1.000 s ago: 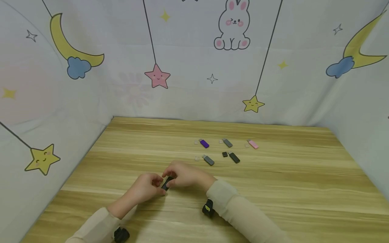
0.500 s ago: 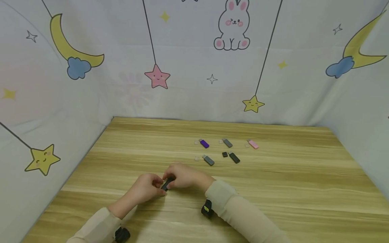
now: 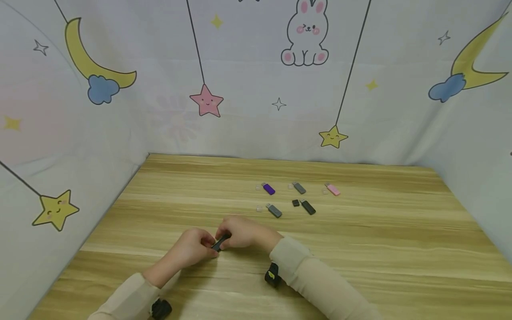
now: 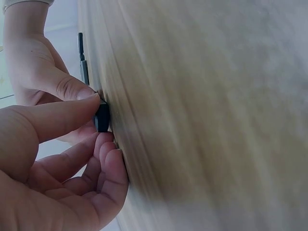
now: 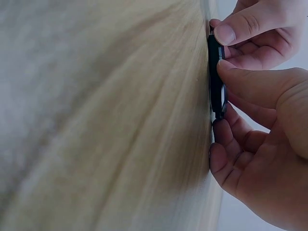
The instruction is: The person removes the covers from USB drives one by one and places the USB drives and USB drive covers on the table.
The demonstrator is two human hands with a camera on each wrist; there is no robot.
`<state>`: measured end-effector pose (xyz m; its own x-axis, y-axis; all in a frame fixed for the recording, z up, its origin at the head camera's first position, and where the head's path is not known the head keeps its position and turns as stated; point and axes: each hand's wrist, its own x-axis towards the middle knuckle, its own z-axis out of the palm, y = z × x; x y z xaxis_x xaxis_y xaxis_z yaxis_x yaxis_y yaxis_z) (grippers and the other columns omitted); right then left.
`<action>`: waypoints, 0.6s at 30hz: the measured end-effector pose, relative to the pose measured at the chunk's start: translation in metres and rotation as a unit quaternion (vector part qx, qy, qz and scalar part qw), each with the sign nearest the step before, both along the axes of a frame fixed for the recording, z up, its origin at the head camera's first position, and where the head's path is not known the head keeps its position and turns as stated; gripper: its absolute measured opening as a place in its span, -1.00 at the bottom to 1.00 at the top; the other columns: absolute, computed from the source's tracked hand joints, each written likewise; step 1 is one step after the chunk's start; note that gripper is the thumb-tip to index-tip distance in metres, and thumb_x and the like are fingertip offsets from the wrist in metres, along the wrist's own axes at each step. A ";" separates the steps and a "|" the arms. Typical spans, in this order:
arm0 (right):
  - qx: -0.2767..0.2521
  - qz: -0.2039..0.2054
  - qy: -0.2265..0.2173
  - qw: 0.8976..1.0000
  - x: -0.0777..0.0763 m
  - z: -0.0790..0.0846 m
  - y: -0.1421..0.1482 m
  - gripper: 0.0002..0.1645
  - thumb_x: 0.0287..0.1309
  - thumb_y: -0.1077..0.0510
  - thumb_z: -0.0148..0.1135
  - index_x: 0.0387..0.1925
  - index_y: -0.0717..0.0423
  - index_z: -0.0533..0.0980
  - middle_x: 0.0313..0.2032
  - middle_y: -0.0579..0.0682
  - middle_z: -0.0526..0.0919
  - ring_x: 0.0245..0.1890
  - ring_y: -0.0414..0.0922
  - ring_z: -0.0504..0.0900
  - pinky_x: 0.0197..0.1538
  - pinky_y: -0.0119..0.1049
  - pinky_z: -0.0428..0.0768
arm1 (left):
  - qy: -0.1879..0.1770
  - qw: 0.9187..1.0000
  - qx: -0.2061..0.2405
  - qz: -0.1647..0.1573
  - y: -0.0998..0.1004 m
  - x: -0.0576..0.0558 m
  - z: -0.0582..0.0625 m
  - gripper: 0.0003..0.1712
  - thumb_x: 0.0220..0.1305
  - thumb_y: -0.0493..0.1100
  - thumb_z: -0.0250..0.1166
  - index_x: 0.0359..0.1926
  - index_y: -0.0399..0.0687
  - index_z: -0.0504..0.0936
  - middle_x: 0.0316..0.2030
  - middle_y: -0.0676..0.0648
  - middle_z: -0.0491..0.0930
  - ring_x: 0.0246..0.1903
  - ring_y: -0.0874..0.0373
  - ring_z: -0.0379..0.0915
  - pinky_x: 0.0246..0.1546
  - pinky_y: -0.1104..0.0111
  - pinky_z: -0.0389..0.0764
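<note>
A dark USB flash drive (image 3: pixel 219 243) lies low at the tabletop between my two hands. My left hand (image 3: pixel 191 246) pinches its near-left end between thumb and fingers. The opposite end is in the grip of my right hand (image 3: pixel 242 232). In the right wrist view the black body (image 5: pixel 216 77) runs lengthwise along the wood, with both thumbs on it. The left wrist view shows one blunt dark end (image 4: pixel 101 120) under my left thumb. Fingers cover both ends, so whether a cap sits on it cannot be told.
Uncapped flash drives lie farther back: purple (image 3: pixel 269 189), grey (image 3: pixel 299 188), pink (image 3: pixel 333 190), another grey (image 3: pixel 274 210) and black (image 3: pixel 308 207). Small clear caps lie beside several; a black cap (image 3: pixel 295 203) is beside the black one. A patterned cloth (image 3: pixel 248 133) borders the table's back.
The flash drive has turned slightly flatter between the fingers, and my right hand has shifted a little to the right. My left hand has stayed nearly still.
</note>
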<state>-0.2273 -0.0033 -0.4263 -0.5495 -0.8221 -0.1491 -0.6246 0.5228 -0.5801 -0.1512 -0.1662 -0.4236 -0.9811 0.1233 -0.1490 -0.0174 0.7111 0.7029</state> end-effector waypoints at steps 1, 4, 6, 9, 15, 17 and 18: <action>0.001 0.000 0.000 1.000 0.000 0.000 0.000 -0.79 0.13 0.17 0.37 -0.17 0.11 0.66 -0.31 -0.17 0.49 -0.31 -0.33 0.41 -0.20 -0.51 0.41 | 0.000 1.000 0.001 0.000 0.000 0.000 0.000 -0.80 -0.07 -0.33 0.49 -0.36 -0.31 0.69 -0.51 0.00 0.59 -0.46 0.19 0.45 -0.44 0.37 0.50; 0.005 0.000 0.001 1.000 0.001 0.001 0.000 -0.81 0.13 0.17 0.37 -0.18 0.11 0.67 -0.32 -0.18 0.48 -0.32 -0.34 0.39 -0.20 -0.52 0.40 | 0.000 1.000 0.000 -0.003 0.000 0.000 0.001 -0.81 -0.06 -0.33 0.49 -0.38 -0.30 0.69 -0.51 0.00 0.60 -0.47 0.20 0.46 -0.45 0.37 0.50; 0.008 0.001 0.002 1.000 0.001 0.001 0.000 -0.82 0.13 0.17 0.37 -0.20 0.11 0.67 -0.34 -0.19 0.47 -0.33 -0.34 0.38 -0.21 -0.52 0.39 | 0.003 1.000 -0.002 -0.007 0.001 0.000 0.001 -0.81 -0.06 -0.32 0.49 -0.38 -0.30 0.68 -0.51 0.00 0.60 -0.47 0.20 0.46 -0.46 0.37 0.50; 0.008 0.003 0.005 1.000 0.002 0.001 0.000 -0.86 0.12 0.18 0.38 -0.24 0.10 0.67 -0.36 -0.20 0.45 -0.34 -0.34 0.37 -0.22 -0.52 0.37 | 0.007 1.000 -0.005 -0.013 0.000 0.000 0.000 -0.81 -0.06 -0.32 0.50 -0.38 -0.29 0.68 -0.51 0.00 0.60 -0.47 0.20 0.45 -0.47 0.37 0.49; 0.002 0.001 -0.001 1.000 0.001 -0.001 0.001 -0.92 0.12 0.21 0.37 -0.30 0.08 0.66 -0.38 -0.21 0.45 -0.34 -0.34 0.37 -0.21 -0.51 0.36 | 0.008 1.000 -0.001 -0.026 -0.001 -0.001 -0.002 -0.87 -0.06 -0.34 0.47 -0.45 -0.25 0.67 -0.56 0.02 0.57 -0.51 0.20 0.42 -0.50 0.39 0.46; -0.005 -0.002 -0.012 1.000 0.001 -0.002 0.001 -0.94 0.12 0.23 0.36 -0.32 0.09 0.64 -0.37 -0.19 0.50 -0.34 -0.35 0.39 -0.20 -0.51 0.38 | 0.008 0.999 0.003 -0.032 -0.001 -0.001 -0.003 -0.89 -0.05 -0.34 0.46 -0.47 -0.23 0.67 -0.58 0.02 0.56 -0.52 0.20 0.40 -0.50 0.40 0.44; -0.009 -0.003 -0.019 1.000 0.001 -0.002 0.001 -0.95 0.13 0.24 0.35 -0.32 0.10 0.64 -0.37 -0.18 0.53 -0.34 -0.35 0.41 -0.19 -0.51 0.39 | 0.010 0.999 0.004 -0.035 -0.001 -0.001 -0.003 -0.90 -0.05 -0.34 0.46 -0.48 -0.23 0.67 -0.58 0.03 0.56 -0.53 0.20 0.40 -0.51 0.40 0.43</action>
